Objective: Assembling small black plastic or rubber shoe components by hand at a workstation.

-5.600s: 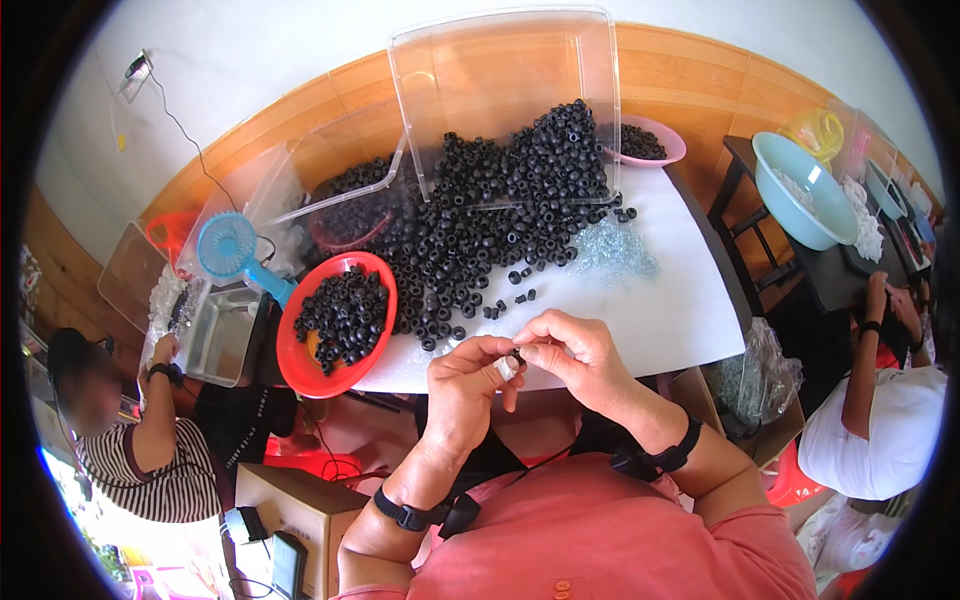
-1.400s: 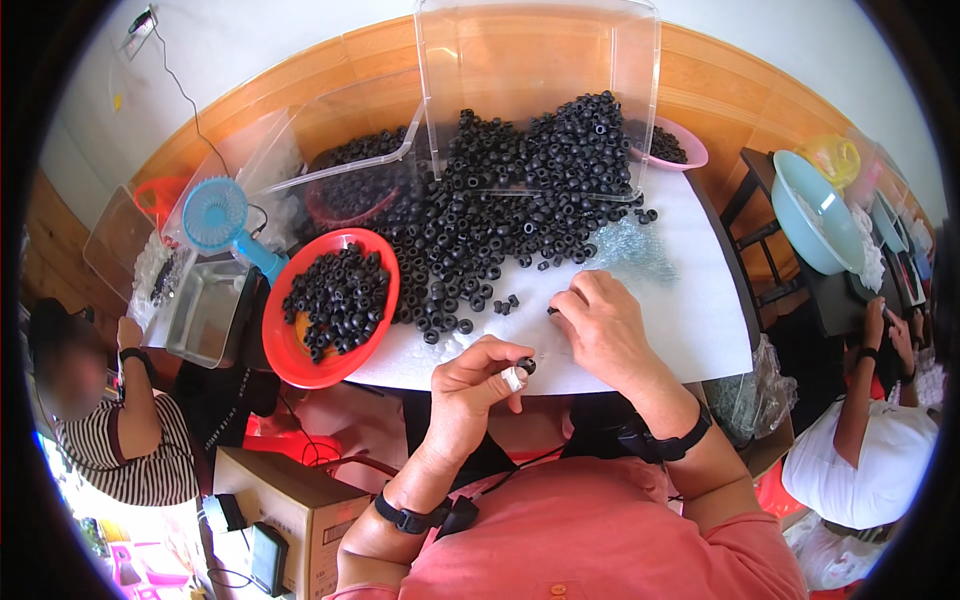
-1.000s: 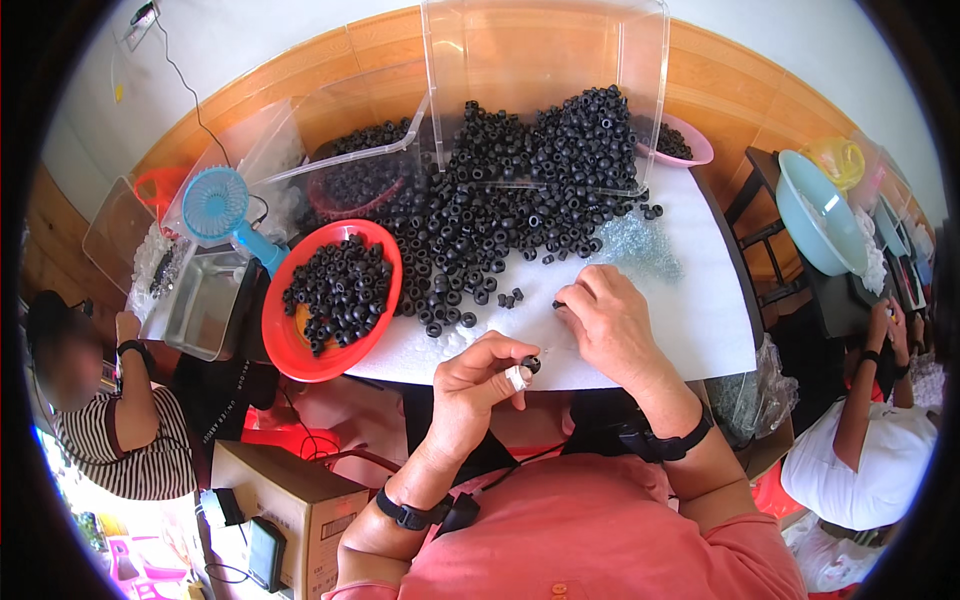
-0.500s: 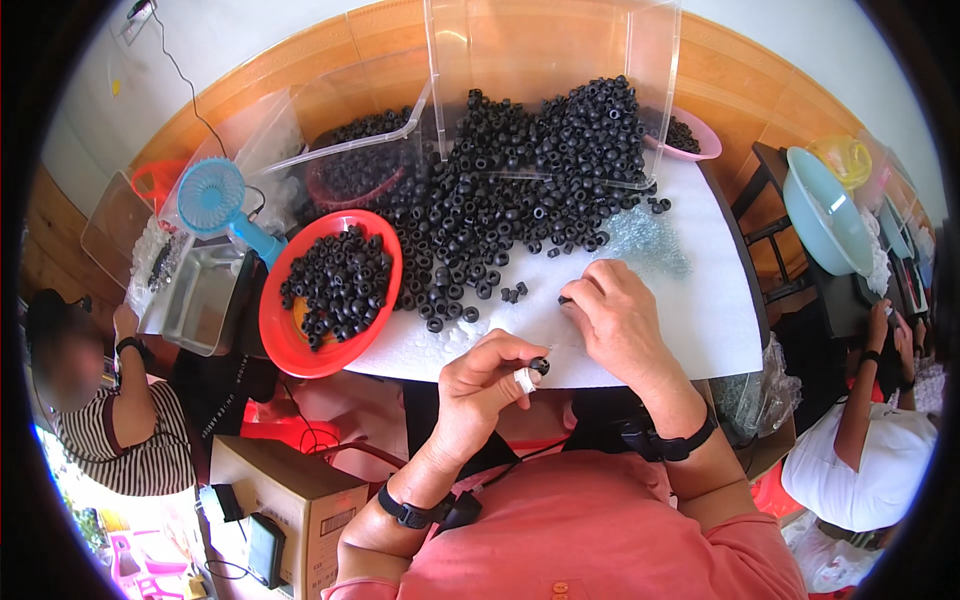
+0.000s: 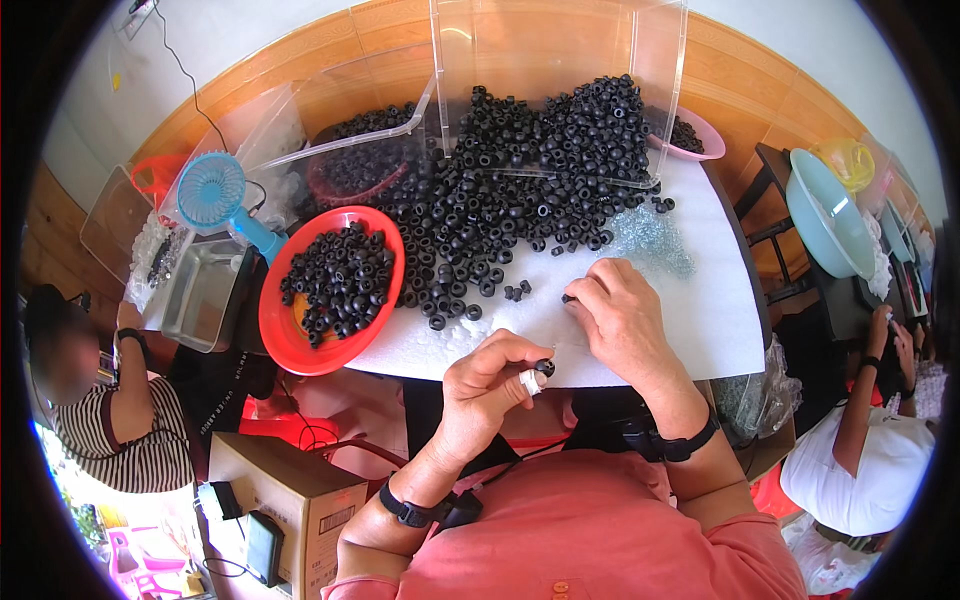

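The left hand (image 5: pixel 490 385) sits low, near 6 o'clock, just off the table edge. Its fingers are curled tight around one small black ring (image 5: pixel 545 367), pinched at the tips, with a white band on one finger. To do this bit well, I think the left hand should keep the ring steady and turned so its hole faces up.

To its right, the right hand (image 5: pixel 622 318) lies on the white table (image 5: pixel 700 320). Its fingertips press down on another small black piece (image 5: pixel 568 298) at its 9 o'clock, pinching it up. A slow, neat pinch would be best, so only one piece comes and none roll away.

The table is covered with a big pile of black rings (image 5: pixel 510 190) at 12 o'clock. A red bowl (image 5: pixel 290 335) of rings is at 9 o'clock, with a blue fan (image 5: pixel 215 195) past it. Clear plastic boxes (image 5: pixel 560 60) stand behind. Other people sit far left and far right
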Motion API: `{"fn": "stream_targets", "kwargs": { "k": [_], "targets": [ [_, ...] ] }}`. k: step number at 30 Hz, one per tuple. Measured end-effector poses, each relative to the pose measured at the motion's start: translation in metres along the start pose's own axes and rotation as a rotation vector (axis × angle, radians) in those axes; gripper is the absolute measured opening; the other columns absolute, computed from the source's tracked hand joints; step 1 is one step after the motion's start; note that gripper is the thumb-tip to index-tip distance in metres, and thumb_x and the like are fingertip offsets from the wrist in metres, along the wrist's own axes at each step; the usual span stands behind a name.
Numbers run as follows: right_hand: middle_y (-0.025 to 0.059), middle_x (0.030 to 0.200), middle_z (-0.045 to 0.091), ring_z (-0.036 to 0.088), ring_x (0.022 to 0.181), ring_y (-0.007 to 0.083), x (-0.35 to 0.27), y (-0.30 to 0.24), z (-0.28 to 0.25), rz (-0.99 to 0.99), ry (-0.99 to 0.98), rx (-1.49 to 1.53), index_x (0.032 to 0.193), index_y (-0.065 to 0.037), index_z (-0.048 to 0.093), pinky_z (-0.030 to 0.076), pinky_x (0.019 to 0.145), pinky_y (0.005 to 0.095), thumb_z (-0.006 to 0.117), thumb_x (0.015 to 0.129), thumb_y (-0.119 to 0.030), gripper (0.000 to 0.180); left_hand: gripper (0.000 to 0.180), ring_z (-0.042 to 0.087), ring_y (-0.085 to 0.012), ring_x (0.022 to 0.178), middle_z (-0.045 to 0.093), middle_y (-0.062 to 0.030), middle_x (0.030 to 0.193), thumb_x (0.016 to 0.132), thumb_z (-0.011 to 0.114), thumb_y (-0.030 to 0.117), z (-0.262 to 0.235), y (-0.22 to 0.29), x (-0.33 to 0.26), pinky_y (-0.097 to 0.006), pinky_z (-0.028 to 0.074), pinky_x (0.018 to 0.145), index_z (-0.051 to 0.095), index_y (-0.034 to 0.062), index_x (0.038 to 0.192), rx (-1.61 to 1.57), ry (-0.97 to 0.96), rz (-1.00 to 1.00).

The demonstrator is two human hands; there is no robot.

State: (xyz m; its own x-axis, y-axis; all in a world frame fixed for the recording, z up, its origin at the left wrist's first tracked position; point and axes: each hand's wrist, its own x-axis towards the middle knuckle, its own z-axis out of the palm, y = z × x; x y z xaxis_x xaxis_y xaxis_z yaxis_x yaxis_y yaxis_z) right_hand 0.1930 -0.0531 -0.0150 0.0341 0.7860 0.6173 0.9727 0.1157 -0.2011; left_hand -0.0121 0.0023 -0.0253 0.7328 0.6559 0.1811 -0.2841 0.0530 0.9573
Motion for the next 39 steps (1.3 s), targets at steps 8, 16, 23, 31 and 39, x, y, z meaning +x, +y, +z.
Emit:
{"fn": "stream_targets", "kwargs": {
  "k": [8,16,23,31,39],
  "targets": [
    [0.0079,0.092,0.053,0.056,0.088,0.0287,0.0002,0.0004,-0.0007,-0.008,0.0,-0.009,0.085,-0.007,0.062,0.047,0.072,0.0407,0.076,0.072,-0.008,0.019,0.024,0.057,-0.007,0.079,0.057,-0.0035,0.099,0.088,0.067,-0.005,0.0004,0.0002,0.0004,-0.02,0.051,0.065,0.068,-0.0005,0.111,0.024,-0.004,0.006],
    [0.008,0.091,0.053,0.056,0.088,0.0286,0.0006,0.0003,-0.0007,-0.008,0.001,-0.005,0.085,-0.007,0.062,0.047,0.071,0.0405,0.076,0.073,-0.008,0.018,0.024,0.057,-0.007,0.078,0.057,-0.0034,0.099,0.088,0.066,-0.005,0.0001,-0.0004,0.0002,-0.02,0.051,0.065,0.068,-0.0005,0.111,0.014,-0.003,0.009],
    [0.0082,0.091,0.053,0.056,0.089,0.0291,0.0007,-0.0003,-0.0011,0.0,-0.009,-0.003,0.086,-0.007,0.062,0.048,0.072,0.0407,0.076,0.073,-0.008,0.019,0.024,0.06,-0.0081,0.083,0.058,-0.0041,0.102,0.089,0.065,-0.005,-0.0022,0.0002,-0.0005,-0.02,0.052,0.066,0.067,-0.0005,0.112,0.015,-0.029,0.014],
    [0.0083,0.092,0.054,0.056,0.09,0.0292,0.0007,-0.0002,-0.0018,0.0,-0.015,-0.01,0.086,-0.007,0.063,0.048,0.073,0.0409,0.076,0.072,-0.007,0.019,0.023,0.06,-0.0083,0.084,0.058,-0.0047,0.104,0.09,0.065,-0.004,-0.0036,-0.0003,-0.0008,-0.02,0.052,0.066,0.067,-0.0005,0.113,0.009,-0.045,0.019],
    [0.0075,0.087,0.055,0.058,0.085,0.0286,0.0038,-0.0045,-0.0047,0.009,0.028,0.017,0.088,-0.006,0.064,0.049,0.07,0.04,0.075,0.071,-0.001,0.021,0.023,0.059,-0.0087,0.085,0.059,-0.0055,0.106,0.091,0.066,-0.002,-0.0045,-0.0009,-0.0019,-0.02,0.052,0.068,0.067,-0.0005,0.113,0.0,-0.06,0.022]
  ]
}}
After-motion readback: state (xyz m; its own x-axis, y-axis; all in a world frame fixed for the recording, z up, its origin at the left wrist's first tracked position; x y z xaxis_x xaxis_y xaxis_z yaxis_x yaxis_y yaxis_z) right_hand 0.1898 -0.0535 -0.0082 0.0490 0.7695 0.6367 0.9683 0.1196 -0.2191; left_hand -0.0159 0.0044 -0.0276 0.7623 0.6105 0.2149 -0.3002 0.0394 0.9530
